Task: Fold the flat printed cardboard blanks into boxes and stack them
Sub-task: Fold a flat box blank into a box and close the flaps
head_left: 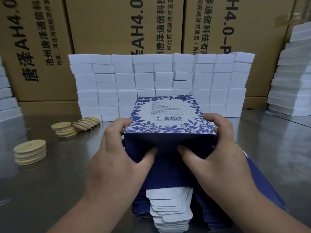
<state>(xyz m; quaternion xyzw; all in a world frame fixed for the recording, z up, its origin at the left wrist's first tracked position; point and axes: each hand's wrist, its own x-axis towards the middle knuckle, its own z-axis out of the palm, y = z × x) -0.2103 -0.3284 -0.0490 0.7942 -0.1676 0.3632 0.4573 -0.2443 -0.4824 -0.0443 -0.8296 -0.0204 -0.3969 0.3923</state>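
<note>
A printed box (165,113), white with blue flower borders and a barcode, is held up over the metal table, its dark blue end facing me. My left hand (117,153) grips its left side, thumb pressed on the blue end flap. My right hand (217,148) grips the right side, thumb on the same flap. Below my wrists lies a pile of flat blanks (170,209), with white rounded tabs and dark blue edges showing.
A wall of white foam blocks (158,76) stands behind the box, with more at the right (292,78) and left edges. Round wooden discs lie in stacks at the left (30,152) (64,129) (88,122). Large brown cartons (117,24) fill the background.
</note>
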